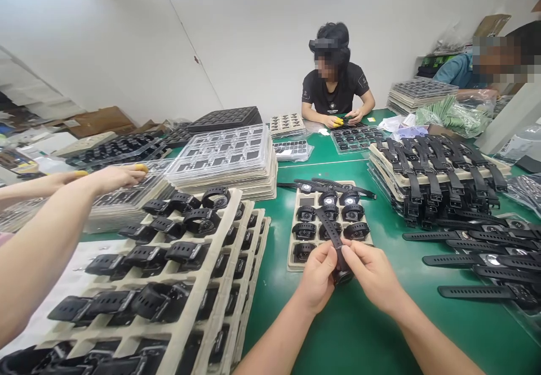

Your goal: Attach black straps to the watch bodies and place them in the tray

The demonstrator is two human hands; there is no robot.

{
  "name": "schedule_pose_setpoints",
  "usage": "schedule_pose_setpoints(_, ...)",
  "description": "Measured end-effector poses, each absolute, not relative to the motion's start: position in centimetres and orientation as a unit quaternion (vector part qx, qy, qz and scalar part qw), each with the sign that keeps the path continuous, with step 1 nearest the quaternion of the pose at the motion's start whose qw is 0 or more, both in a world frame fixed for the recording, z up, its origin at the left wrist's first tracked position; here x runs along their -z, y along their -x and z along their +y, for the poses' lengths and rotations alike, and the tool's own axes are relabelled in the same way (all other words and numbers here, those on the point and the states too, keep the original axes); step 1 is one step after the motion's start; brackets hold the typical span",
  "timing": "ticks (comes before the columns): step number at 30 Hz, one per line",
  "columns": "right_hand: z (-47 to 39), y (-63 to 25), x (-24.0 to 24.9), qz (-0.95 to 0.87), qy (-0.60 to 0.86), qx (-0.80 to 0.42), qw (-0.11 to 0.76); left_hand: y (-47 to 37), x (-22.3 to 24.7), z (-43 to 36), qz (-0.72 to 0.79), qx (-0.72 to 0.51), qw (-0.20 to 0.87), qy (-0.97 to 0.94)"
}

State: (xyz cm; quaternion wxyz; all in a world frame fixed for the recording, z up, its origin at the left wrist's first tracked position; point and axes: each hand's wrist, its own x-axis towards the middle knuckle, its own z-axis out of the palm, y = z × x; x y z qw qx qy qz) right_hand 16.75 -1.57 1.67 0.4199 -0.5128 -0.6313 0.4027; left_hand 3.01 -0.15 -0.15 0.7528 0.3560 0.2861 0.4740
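Between my two hands is a black smartwatch, its strap stretched out away from me and its case low, partly covered by my fingers. My left hand wraps the watch from the left. On the other side, my right hand pinches the strap near its middle. Just beyond lies a beige compartment tray with several closed-strap watches in its cells; one cell at the tray's back left shows no watch. Loose watches with straps laid flat rest across the tray's far edge.
At left stand stacked beige trays full of watches, beside a co-worker's arms. Behind them is a clear-topped tray stack. Piled watches and a loaded tray stack fill the right. Another person sits across the green table.
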Motion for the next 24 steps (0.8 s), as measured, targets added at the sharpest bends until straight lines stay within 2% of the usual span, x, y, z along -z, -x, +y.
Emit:
schedule_pose_setpoints(5, -1.7, -16.7, -1.7, -0.641, 0.507, -0.403, 0.412, -2.8, 0.5, 0.1, 0.314, -0.495, 0.668, -0.458)
schedule_pose_setpoints(7, -1.7, -16.8, -1.5, -0.632, 0.517, -0.385, 0.431, -2.5, 0.6, 0.1, 0.344, -0.499, 0.578, -0.546)
schedule_pose_setpoints(11, -1.8, -17.2, -0.6, -0.631, 0.505, -0.311, 0.5, -2.1, 0.6, -0.1, 0.354, -0.475, 0.322, -0.738)
schedule_pose_setpoints(14, -1.8, -17.2, -0.1, -0.616, 0.504, -0.314, 0.517, -2.1, 0.7, -0.3, 0.329, -0.458, 0.206, -0.8)
schedule_pose_setpoints(19, -1.8, -16.9, 0.5, -0.511, 0.482, -0.446, 0.554, -2.4, 0.6, -0.6, 0.298, -0.498, 0.197, -0.79)
schedule_pose_setpoints(24, -1.7, -16.8, 0.8, -0.455, 0.447, -0.515, 0.573, -2.4, 0.5, -0.5, 0.271, -0.544, 0.162, -0.778)
